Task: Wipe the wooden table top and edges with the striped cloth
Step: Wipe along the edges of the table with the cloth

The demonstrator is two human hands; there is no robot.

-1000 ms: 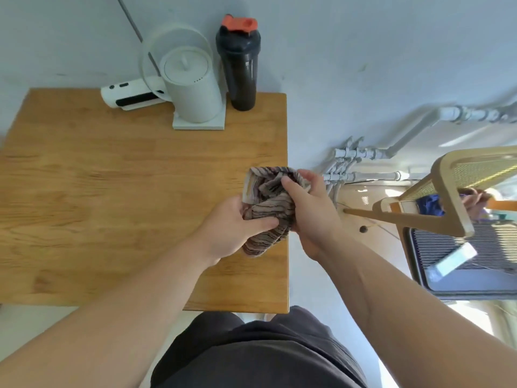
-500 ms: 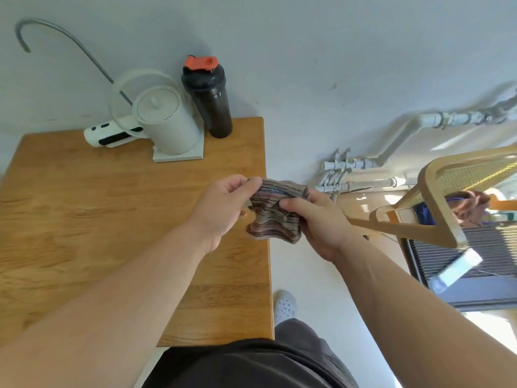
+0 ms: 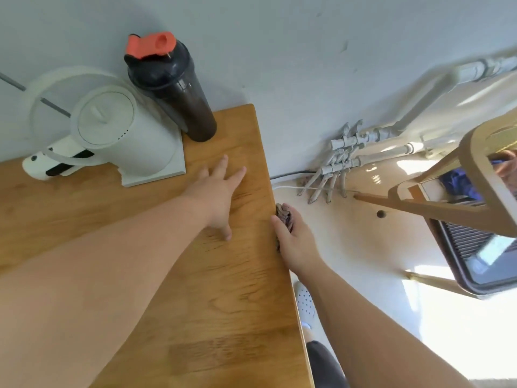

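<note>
The wooden table [image 3: 240, 298] fills the lower left of the head view. My left hand [image 3: 216, 196] lies flat on its top near the right edge, fingers spread, holding nothing. My right hand [image 3: 293, 239] is beside the table's right edge and presses the bunched striped cloth [image 3: 284, 218] against that edge. Only a small brown-striped part of the cloth shows above my fingers; the rest is hidden under the hand.
A white kettle [image 3: 120, 135] on its square base, a white device [image 3: 53, 163] and a dark shaker bottle [image 3: 173, 88] with an orange lid stand at the table's back by the wall. Pipes [image 3: 344, 161] and a wooden chair [image 3: 461, 191] are on the right.
Both hands were folding the cloth in the air over the table's corner. My left hand let go and came down flat on the top; my right hand took the cloth to the right edge.
</note>
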